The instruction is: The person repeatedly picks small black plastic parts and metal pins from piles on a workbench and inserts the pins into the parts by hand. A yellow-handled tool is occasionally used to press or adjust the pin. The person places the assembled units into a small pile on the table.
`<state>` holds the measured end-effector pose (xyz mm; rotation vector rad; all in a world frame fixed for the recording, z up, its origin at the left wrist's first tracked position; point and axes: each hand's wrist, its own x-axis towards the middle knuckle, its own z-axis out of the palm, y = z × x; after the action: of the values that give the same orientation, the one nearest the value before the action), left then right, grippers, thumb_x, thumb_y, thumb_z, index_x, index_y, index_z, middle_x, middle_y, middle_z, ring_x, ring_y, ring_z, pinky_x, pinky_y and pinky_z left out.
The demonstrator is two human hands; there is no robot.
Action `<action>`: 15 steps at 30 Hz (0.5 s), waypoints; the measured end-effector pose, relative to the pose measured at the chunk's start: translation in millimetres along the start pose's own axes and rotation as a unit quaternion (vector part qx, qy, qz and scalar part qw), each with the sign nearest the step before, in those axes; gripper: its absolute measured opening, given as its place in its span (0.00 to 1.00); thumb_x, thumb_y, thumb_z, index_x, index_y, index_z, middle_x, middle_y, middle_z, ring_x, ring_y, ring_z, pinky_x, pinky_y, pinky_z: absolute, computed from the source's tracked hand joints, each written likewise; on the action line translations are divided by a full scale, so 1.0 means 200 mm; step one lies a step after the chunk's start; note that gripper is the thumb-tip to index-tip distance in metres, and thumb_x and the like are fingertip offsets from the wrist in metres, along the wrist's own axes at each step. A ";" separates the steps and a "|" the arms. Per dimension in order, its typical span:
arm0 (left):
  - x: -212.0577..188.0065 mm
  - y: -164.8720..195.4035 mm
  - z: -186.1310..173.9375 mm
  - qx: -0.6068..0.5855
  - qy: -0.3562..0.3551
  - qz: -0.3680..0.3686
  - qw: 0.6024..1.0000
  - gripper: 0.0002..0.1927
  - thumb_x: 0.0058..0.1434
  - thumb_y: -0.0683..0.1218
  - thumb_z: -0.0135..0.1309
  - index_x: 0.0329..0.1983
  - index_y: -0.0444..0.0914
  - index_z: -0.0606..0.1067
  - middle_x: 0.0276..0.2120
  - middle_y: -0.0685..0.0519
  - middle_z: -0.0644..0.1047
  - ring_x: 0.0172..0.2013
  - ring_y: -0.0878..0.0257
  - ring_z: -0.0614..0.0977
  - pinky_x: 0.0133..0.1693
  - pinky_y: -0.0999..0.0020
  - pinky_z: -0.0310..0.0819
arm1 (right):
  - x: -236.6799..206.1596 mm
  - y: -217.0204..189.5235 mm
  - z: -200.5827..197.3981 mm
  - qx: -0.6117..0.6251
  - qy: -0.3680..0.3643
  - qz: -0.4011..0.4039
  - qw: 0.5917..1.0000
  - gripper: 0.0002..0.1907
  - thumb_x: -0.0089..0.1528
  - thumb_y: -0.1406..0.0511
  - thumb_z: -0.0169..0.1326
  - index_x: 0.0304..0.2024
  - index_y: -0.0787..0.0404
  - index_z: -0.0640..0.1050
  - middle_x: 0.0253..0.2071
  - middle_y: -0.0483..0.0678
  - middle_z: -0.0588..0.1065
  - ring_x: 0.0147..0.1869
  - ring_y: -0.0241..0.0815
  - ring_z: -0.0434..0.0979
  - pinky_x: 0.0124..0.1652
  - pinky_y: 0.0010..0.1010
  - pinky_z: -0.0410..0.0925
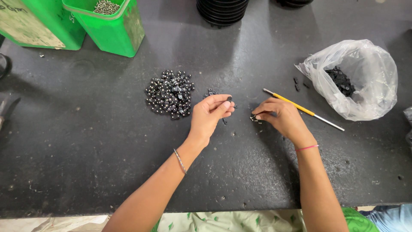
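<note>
The left hand [209, 115] pinches a small black part [229, 99] between thumb and fingertips, lifted just above the dark table [86, 141]. The right hand [279, 117] presses curled fingertips onto tiny screws [255, 120] lying on the table; whether it grips one I cannot tell. A yellow-handled screwdriver [302, 109] lies just beyond the right hand, its long axis running from upper left to lower right. Left of the hands sits a heap of assembled black pieces [170, 93]. A clear plastic bag [354, 79] holding black parts lies at right; two green bins [109, 25], one bearing a pale label, stand far left.
</note>
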<state>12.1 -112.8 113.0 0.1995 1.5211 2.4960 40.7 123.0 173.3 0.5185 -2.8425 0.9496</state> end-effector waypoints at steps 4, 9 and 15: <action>0.00 -0.03 0.00 0.008 -0.008 -0.002 1.000 0.15 0.65 0.40 0.57 0.52 0.27 0.76 0.41 0.46 0.83 0.40 0.62 0.85 0.44 0.69 0.82 | 0.00 -0.01 0.00 -0.023 -0.012 0.022 0.999 0.07 0.56 0.70 0.63 0.38 0.60 0.84 0.37 0.46 0.81 0.41 0.42 0.81 0.43 0.31 0.72; -0.01 -0.04 0.02 0.065 0.000 -0.001 0.998 0.11 0.62 0.40 0.61 0.45 0.28 0.79 0.36 0.47 0.83 0.35 0.64 0.85 0.40 0.71 0.82 | 0.02 -0.10 0.07 0.112 0.059 0.072 0.989 0.08 0.59 0.68 0.64 0.41 0.63 0.83 0.39 0.45 0.82 0.42 0.36 0.81 0.45 0.28 0.74; -0.03 -0.05 0.03 0.076 -0.015 0.007 0.997 0.08 0.62 0.39 0.61 0.42 0.30 0.80 0.35 0.50 0.83 0.35 0.66 0.84 0.40 0.72 0.83 | 0.02 -0.18 0.14 0.148 0.101 0.052 0.983 0.08 0.59 0.69 0.63 0.40 0.64 0.83 0.39 0.45 0.83 0.42 0.33 0.82 0.45 0.26 0.75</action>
<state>19.9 -104.1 107.4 0.2723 1.7036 2.3774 50.8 77.9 172.7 0.2805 -2.5831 1.3700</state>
